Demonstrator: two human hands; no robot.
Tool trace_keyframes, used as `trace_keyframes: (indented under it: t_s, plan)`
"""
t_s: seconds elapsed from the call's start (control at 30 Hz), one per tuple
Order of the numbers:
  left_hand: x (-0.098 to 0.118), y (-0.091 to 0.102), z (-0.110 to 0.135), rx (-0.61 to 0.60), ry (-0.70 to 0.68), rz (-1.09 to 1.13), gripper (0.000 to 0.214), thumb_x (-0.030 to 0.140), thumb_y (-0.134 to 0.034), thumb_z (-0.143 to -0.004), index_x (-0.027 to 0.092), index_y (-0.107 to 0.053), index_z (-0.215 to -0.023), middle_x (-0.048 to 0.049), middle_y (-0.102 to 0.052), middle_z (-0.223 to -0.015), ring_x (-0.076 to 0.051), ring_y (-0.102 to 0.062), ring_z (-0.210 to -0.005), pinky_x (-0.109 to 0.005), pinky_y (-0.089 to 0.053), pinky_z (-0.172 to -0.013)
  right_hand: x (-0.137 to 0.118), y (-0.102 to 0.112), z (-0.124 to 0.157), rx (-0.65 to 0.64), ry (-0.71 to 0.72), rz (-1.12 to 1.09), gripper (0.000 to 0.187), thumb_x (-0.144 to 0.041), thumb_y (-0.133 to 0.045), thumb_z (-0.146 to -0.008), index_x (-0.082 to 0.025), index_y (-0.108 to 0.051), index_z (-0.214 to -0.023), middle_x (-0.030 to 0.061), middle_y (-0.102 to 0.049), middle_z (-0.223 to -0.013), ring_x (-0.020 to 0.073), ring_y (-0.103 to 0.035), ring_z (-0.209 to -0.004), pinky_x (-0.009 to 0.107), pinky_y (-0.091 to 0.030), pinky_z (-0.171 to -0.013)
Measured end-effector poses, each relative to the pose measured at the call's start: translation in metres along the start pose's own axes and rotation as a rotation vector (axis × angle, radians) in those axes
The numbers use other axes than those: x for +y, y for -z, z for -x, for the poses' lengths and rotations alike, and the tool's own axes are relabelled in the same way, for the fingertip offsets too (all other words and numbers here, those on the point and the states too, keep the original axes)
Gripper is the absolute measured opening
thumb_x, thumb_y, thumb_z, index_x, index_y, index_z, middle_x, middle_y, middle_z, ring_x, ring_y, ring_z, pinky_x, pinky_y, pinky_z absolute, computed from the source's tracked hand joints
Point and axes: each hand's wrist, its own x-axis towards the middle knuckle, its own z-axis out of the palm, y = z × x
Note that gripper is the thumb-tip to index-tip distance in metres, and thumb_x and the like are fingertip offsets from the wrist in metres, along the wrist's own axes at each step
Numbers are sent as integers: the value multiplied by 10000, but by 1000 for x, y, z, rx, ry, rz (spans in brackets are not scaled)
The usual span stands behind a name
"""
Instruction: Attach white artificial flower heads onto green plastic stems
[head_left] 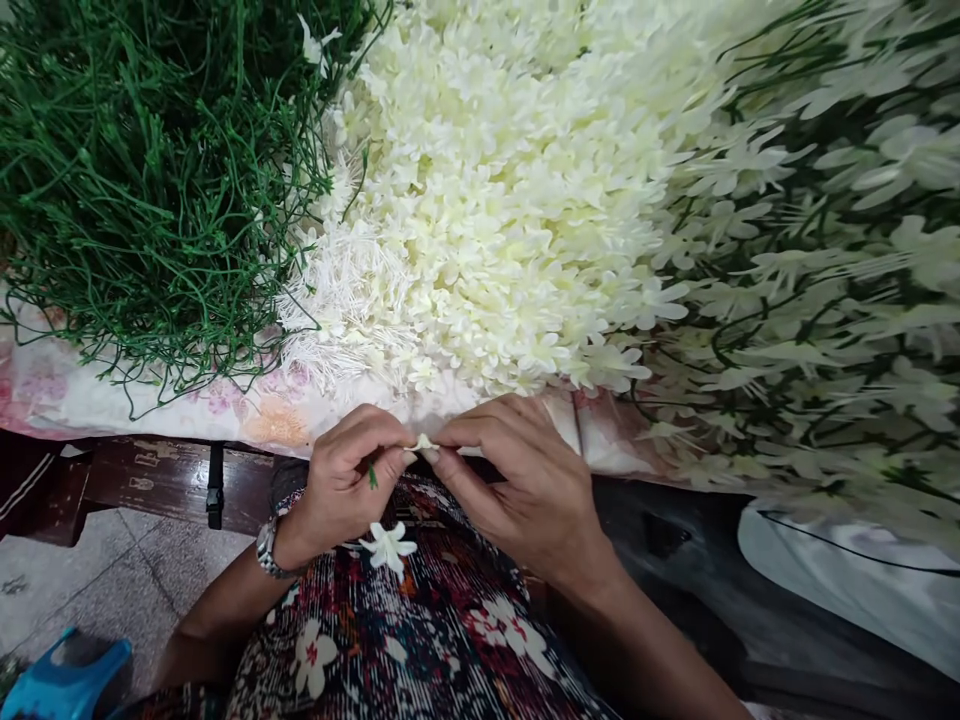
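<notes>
Between the fingertips of both hands is a small white artificial flower (422, 443), held just in front of the table edge. My left hand (337, 490), with a watch at the wrist, pinches its left side. A green stem tip (372, 476) pokes out of the left palm, and below that hand hangs a white star-shaped flower (388, 548); how the two connect is hidden. My right hand (529, 490) pinches the small flower from the right with thumb and forefinger.
Green plastic stems (150, 190) are heaped at the left. Loose white blossoms (510, 200) fill the middle, beside thin white stamens (345, 290). Assembled white flowers with stems (825, 300) lie at right. A floral cloth (277, 420) covers the table; a blue stool (67, 675) stands lower left.
</notes>
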Motion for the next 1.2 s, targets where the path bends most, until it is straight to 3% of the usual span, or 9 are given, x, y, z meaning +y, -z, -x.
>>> trace_keyframes:
  t_s: [0.17,0.37,0.53,0.87,1.0,1.2]
  plan:
    - [-1,13,8,115,162,-1,58,160,-525,-771,149,-550,-719,-4,-510,-663,-95,-472,-611,-213,-377,-554,7,-10,-9,-61,36,-47,80,-153,-527,-753,-172,-554,-827,7,-594,-722,123,-513,-682,285,-372,-658]
    - [-3,21,10,234,348,-27,93,193,-520,-776,152,-518,-692,25,-471,-635,-71,-419,-561,-178,-348,-530,19,-19,-23,-22,148,357,61,-171,-511,-762,-179,-559,-800,27,-579,-701,159,-476,-706,307,-319,-638]
    - [-5,21,7,179,335,-7,73,171,-492,-781,155,-518,-715,8,-507,-687,-83,-444,-604,-188,-357,-552,17,-22,-31,-97,163,524,83,-146,-490,-762,-186,-560,-744,35,-544,-675,174,-439,-712,313,-299,-626]
    - [-4,21,4,41,251,5,66,114,-478,-767,161,-518,-743,-32,-579,-815,-119,-541,-755,-225,-426,-660,24,-17,-30,-71,190,473,79,-125,-498,-755,-180,-554,-763,37,-536,-697,164,-426,-717,298,-316,-629]
    - [-2,21,0,-24,237,-8,82,96,-470,-766,161,-519,-754,-50,-597,-918,-124,-573,-823,-241,-451,-713,22,-16,-34,-144,243,519,120,-144,-489,-767,-207,-564,-837,35,-536,-741,165,-406,-725,295,-300,-634]
    - [1,20,-13,-155,187,-109,125,57,-456,-747,166,-507,-716,-54,-609,-1013,-154,-539,-1022,-293,-437,-845,24,-19,-35,-188,250,513,120,-148,-441,-796,-182,-550,-760,49,-525,-730,168,-391,-734,295,-301,-640]
